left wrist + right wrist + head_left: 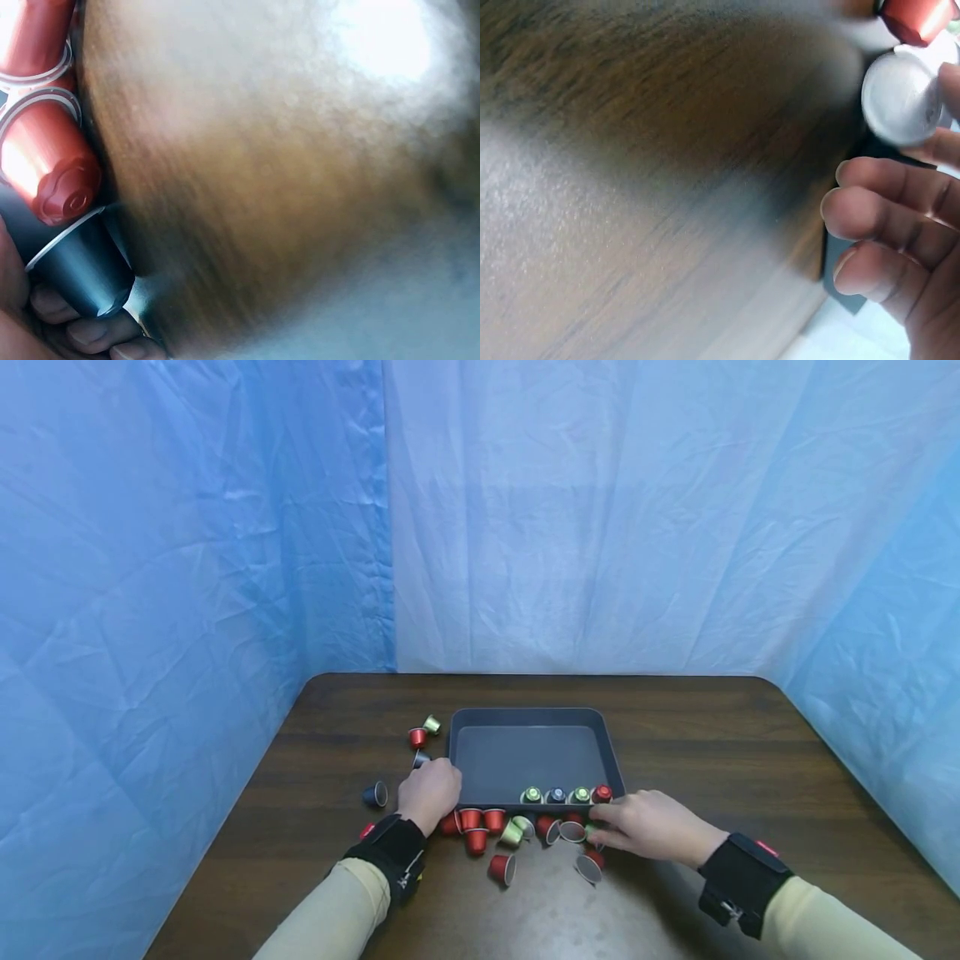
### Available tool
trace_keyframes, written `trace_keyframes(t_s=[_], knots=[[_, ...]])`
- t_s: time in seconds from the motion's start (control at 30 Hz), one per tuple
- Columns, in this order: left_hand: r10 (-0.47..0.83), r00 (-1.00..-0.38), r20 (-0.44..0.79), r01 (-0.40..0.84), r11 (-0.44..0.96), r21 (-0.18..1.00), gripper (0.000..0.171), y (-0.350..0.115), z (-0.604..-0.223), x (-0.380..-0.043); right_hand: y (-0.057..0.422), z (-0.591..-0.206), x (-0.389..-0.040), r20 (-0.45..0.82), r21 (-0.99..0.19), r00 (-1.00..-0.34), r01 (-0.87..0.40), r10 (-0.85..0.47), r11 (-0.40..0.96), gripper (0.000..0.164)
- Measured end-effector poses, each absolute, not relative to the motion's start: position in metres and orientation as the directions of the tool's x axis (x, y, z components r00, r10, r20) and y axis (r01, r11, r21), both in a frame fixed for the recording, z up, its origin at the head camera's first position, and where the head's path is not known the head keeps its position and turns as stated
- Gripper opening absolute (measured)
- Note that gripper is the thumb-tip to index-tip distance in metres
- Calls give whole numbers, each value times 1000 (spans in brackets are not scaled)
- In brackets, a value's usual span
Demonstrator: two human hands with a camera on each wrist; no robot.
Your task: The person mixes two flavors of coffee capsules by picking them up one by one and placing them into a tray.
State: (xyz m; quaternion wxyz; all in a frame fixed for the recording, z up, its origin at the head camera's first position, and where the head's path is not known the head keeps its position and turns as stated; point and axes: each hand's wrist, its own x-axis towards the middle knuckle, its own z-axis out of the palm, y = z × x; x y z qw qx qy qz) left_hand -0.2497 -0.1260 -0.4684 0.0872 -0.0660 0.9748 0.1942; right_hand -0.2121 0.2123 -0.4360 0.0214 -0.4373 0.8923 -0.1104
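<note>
My left hand (pixel 431 793) is at the near left corner of a dark tray (pixel 536 718). Its curled fingers hold a dark coffee capsule (pixel 86 262), seen in the left wrist view beside a red capsule (pixel 52 161). At the tray's near right corner, my right hand (pixel 648 827) pinches a coffee capsule whose round silver lid (pixel 901 99) faces the right wrist camera; a bit of green shows at the fingertips in the head view. Its other fingers (pixel 855 214) are loosely bent. Inside the tray, two green capsules (pixel 531 795), a blue one (pixel 556 796) and a red one (pixel 602 793) line the near edge.
Several red capsules (pixel 476 841) and a light green one (pixel 512 834) lie before the tray. Nearer me are two loose red capsules (pixel 501 869). To the left lie a dark blue capsule (pixel 375 795), a red one (pixel 417 738) and a green one (pixel 431 724). Blue sheeting (pixel 585 527) surrounds the table.
</note>
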Motion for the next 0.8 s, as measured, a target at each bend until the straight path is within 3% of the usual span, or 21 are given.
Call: trace_keyframes(t_s=[0.4,0.8], knots=[[-103,-973,-206,-175,913,369,27,-125,-468,-250,213,-435,-212,-1,-155,-610,-782,-792,603,17],[-101,-977,-190,-164,922,352,25,-124,-467,-250,216,-433,-213,-91,-218,-626,-746,-774,629,19]])
